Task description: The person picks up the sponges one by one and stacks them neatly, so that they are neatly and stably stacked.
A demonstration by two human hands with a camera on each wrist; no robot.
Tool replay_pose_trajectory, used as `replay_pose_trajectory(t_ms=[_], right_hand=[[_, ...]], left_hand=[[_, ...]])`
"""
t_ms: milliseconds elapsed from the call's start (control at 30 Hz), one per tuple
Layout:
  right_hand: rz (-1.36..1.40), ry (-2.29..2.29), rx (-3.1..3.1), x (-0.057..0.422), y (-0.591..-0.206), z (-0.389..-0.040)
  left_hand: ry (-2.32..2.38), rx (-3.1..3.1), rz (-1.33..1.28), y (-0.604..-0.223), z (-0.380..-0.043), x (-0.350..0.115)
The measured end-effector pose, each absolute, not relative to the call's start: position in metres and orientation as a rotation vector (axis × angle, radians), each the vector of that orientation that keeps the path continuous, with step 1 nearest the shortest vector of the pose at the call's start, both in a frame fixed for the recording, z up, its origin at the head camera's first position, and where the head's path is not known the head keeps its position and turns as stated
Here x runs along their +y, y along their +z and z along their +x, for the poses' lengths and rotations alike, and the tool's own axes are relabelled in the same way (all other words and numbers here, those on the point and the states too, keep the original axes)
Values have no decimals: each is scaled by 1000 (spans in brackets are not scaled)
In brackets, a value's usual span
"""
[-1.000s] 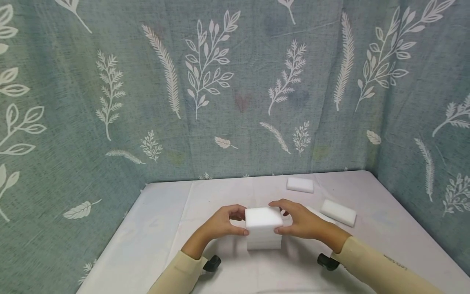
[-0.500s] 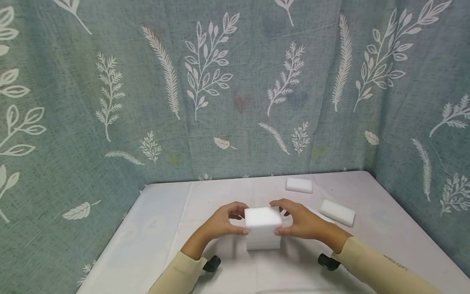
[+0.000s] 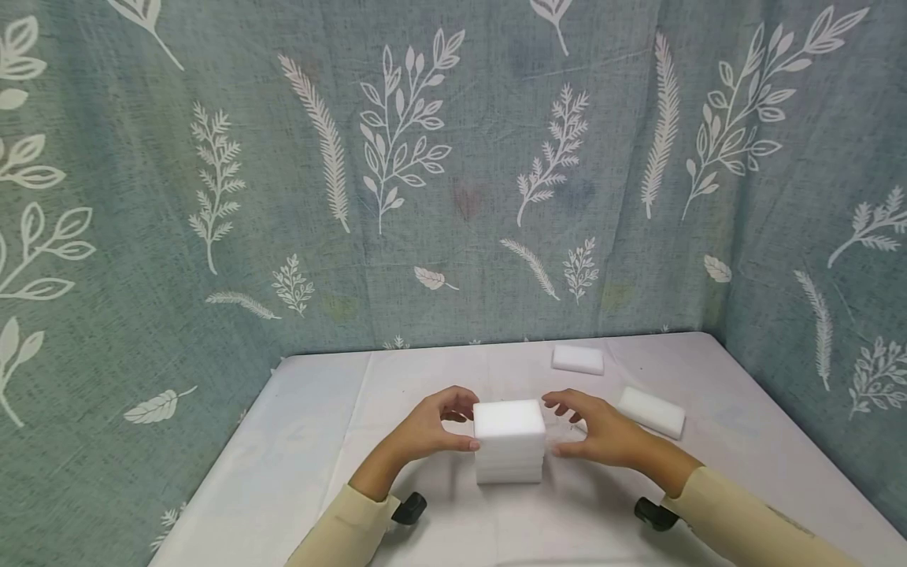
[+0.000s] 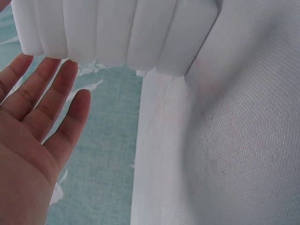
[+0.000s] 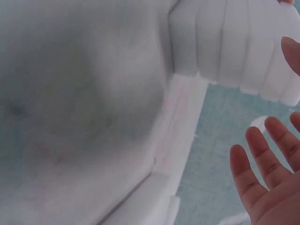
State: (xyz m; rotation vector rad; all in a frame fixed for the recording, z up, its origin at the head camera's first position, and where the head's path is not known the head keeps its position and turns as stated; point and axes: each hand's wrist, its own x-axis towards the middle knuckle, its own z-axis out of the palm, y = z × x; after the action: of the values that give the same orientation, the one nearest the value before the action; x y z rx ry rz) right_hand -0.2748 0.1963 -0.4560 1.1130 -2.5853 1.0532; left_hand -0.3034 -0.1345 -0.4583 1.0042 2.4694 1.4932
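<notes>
The head camera is looking forward and down from above the person's forearms, taking in the whole table [image 3: 298,472], the leaf-print curtain [image 3: 453,157] behind and beside it, and both hands flanking the stack of white sponges [image 3: 509,441] from a moderate distance. The left wrist camera is sitting close under the left hand [image 4: 33,140], facing past the palm at the stack's layered side [image 4: 117,33]. The right wrist camera is mirroring it beside the right hand [image 5: 274,173], facing the stack's opposite side [image 5: 234,42]. All three views are sharing the stack, tabletop and curtain.
</notes>
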Motion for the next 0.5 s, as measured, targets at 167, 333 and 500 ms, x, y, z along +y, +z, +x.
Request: replay_pose_trajectory(t_ms=[167,333,500], right_hand=[[1045,1019,-2600,207,-460,-272],[1025,961,-2591,216,-464,-269],[968,904,-2604,226,-468,-267]], left_hand=[[1486,2472,996,-459,-302,-134],[1475,2479,994,-459,-302,-135],[1475,2477,1011,-457,-302,-135]])
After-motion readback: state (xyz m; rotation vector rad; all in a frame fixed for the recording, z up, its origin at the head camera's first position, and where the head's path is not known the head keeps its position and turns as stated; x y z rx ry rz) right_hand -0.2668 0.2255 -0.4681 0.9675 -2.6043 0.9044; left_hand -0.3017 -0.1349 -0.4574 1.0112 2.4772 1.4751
